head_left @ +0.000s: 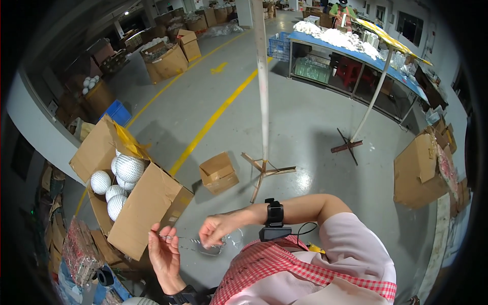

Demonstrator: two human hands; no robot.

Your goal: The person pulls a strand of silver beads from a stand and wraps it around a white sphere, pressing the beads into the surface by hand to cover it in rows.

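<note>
A thin, shiny strand (189, 239), like wire or clear cord, stretches between my hands in front of the red checked apron. One end of it meets the curled fingers of my left hand (165, 254), whose palm is turned up. My right hand (219, 229) is closed over the other side, fingertips pinched together. Loops of the strand hang below the right fingers; the finer details are too small to make out. Just left of my left hand stands a large open cardboard box (145, 211) with several white, textured balls (129, 169) in it.
A small open carton (218, 175) sits on the floor ahead, beside a white pole (263, 91) on a metal tripod foot. A second pole stand (351, 145) is farther right. Big cartons (419, 170) line the right side. A person (343, 15) is behind the blue table (351, 51).
</note>
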